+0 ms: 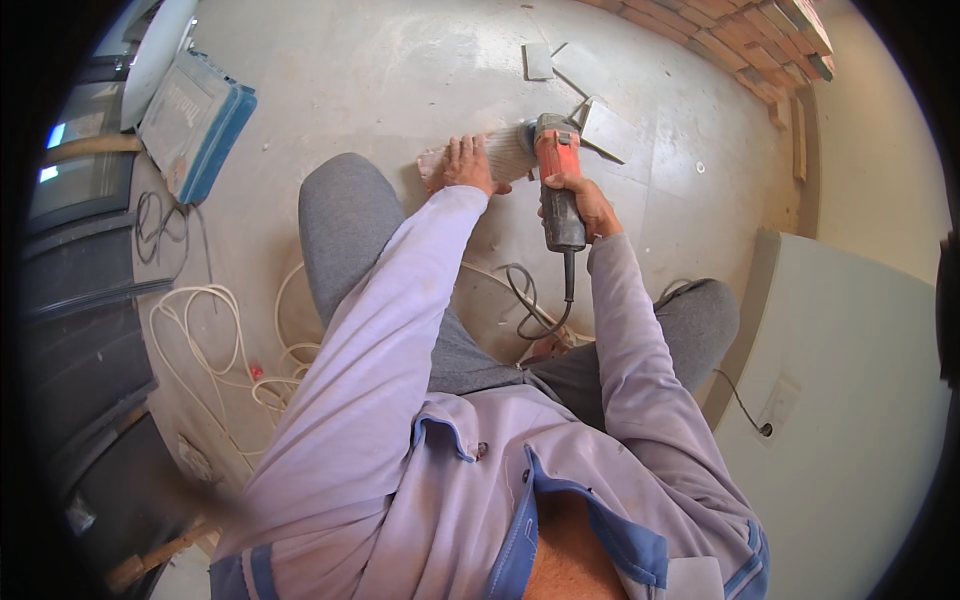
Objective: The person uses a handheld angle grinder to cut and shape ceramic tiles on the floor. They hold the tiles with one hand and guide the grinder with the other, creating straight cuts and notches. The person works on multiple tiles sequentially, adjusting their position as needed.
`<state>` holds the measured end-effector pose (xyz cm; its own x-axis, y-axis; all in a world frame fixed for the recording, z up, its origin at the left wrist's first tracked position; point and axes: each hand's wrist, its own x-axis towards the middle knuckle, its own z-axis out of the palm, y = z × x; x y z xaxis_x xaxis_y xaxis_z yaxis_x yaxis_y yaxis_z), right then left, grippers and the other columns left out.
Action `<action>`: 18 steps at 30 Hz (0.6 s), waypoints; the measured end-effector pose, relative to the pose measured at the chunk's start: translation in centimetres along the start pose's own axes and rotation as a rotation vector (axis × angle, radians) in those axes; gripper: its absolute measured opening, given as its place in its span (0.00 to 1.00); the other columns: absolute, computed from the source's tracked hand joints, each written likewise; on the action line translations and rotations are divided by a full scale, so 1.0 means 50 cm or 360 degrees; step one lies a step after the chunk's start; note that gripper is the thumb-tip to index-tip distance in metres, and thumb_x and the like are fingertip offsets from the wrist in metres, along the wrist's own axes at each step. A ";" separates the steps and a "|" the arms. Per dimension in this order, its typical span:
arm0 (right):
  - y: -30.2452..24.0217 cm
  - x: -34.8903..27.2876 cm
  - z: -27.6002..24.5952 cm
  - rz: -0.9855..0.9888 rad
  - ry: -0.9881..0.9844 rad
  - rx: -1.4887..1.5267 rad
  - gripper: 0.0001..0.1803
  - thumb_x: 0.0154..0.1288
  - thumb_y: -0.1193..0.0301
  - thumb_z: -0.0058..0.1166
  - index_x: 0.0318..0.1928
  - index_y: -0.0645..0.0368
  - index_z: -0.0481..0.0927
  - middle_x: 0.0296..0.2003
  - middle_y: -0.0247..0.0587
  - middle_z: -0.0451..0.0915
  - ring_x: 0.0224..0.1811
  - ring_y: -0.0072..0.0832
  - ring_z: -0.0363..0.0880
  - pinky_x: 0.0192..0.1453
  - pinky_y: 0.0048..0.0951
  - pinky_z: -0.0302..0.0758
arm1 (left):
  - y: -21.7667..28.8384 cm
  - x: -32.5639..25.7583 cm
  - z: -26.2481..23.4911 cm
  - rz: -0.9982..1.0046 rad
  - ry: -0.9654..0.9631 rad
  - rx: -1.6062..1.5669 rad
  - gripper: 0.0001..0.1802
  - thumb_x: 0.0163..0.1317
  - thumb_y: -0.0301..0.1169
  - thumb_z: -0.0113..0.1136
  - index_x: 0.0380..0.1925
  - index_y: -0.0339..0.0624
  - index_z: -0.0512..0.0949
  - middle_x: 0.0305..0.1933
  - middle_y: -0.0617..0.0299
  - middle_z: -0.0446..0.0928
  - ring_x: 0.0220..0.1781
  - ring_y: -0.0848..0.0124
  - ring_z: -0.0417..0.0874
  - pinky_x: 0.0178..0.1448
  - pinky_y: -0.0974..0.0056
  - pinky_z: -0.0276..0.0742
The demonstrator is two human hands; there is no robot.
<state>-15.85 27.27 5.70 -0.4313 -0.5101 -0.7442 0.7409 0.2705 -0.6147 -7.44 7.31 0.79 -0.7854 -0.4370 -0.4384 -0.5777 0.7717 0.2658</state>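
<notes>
My right hand (590, 204) is closed round the body of a red and black angle grinder (562, 190), its cord hanging toward me. The grinder's head rests at the right end of a ribbed, pale tile piece (507, 156) on the floor; whether the disc spins or cuts into it I cannot tell. My left hand (467, 166) lies on the tile's left part, fingers stretched out over its surface and pressing it down. Just beyond the grinder are cut tile pieces (610, 128), some leaning on one another.
White cable (215, 300) lies in loops at my left, and the grinder's dark cord (535, 318) curls between my legs. A blue-edged tool case (195, 125) stands at the far left. Stacked bricks (740, 45) are at the far right, with a wall (850, 350) close on my right.
</notes>
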 end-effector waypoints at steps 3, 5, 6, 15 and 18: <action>0.002 -0.001 0.011 -0.0010 0.0049 0.0011 0.23 0.58 0.59 0.65 0.44 0.65 0.77 0.30 0.46 0.83 0.26 0.36 0.85 0.31 0.39 0.85 | 0.005 -0.009 -0.016 -0.0025 -0.0084 0.0019 0.66 0.49 0.57 0.78 0.80 0.45 0.49 0.83 0.53 0.51 0.86 0.52 0.45 0.87 0.54 0.46; -0.002 -0.006 0.007 0.0009 0.0028 0.0039 0.23 0.58 0.59 0.66 0.44 0.66 0.77 0.31 0.46 0.83 0.26 0.36 0.85 0.31 0.39 0.85 | 0.003 -0.012 -0.018 -0.0030 -0.0079 0.0013 0.66 0.50 0.57 0.78 0.80 0.46 0.48 0.84 0.53 0.50 0.86 0.53 0.45 0.87 0.54 0.46; -0.003 -0.007 0.003 0.0018 0.0022 0.0054 0.23 0.58 0.59 0.66 0.44 0.66 0.77 0.31 0.46 0.83 0.26 0.37 0.85 0.31 0.38 0.85 | 0.006 -0.014 -0.021 -0.0026 -0.0079 0.0009 0.66 0.50 0.57 0.78 0.80 0.46 0.48 0.84 0.53 0.50 0.86 0.53 0.45 0.87 0.54 0.46; 0.001 -0.007 -0.009 0.0095 -0.0046 0.0029 0.23 0.59 0.59 0.65 0.44 0.66 0.77 0.31 0.46 0.82 0.27 0.38 0.85 0.32 0.39 0.85 | 0.010 -0.010 -0.024 -0.0060 -0.0105 0.0049 0.66 0.50 0.59 0.77 0.80 0.46 0.48 0.84 0.54 0.50 0.86 0.54 0.45 0.87 0.54 0.45; 0.003 -0.010 0.004 0.0048 0.0066 0.0105 0.23 0.58 0.59 0.65 0.44 0.66 0.77 0.30 0.46 0.82 0.27 0.38 0.85 0.31 0.38 0.85 | 0.009 -0.007 -0.019 -0.0061 -0.0094 0.0070 0.67 0.49 0.60 0.77 0.80 0.47 0.48 0.84 0.54 0.50 0.86 0.54 0.45 0.87 0.54 0.44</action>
<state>-15.41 27.39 6.06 -0.4279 -0.4679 -0.7733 0.7857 0.2304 -0.5742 -7.63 7.40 1.89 -0.7477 -0.4398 -0.4976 -0.5958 0.7752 0.2102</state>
